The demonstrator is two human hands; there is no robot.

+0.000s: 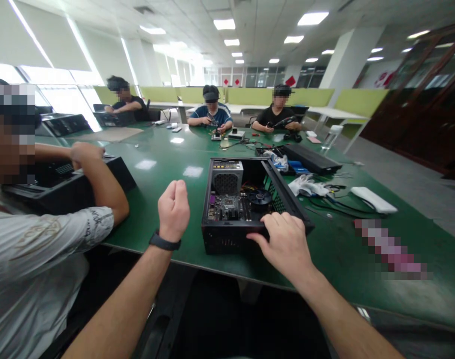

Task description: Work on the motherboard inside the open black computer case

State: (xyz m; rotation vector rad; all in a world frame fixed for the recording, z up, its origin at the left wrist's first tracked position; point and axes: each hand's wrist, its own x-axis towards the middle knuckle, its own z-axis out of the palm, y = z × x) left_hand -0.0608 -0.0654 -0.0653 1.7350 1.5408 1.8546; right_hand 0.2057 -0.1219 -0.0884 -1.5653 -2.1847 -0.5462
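A black computer case lies open on the green table in front of me. Inside it I see a power supply, a motherboard and a round black fan. My right hand grips the near edge of the case, its thumb on the outer wall and its fingers over the rim. To the left of the case, apart from it, my left hand is raised in a closed fist. Whatever may be inside that fist is hidden.
At my left, a co-worker's arm reaches over another black case. White gloves, black cables and a white pouch lie to the right. A black panel is farther back. Several people sit across the table.
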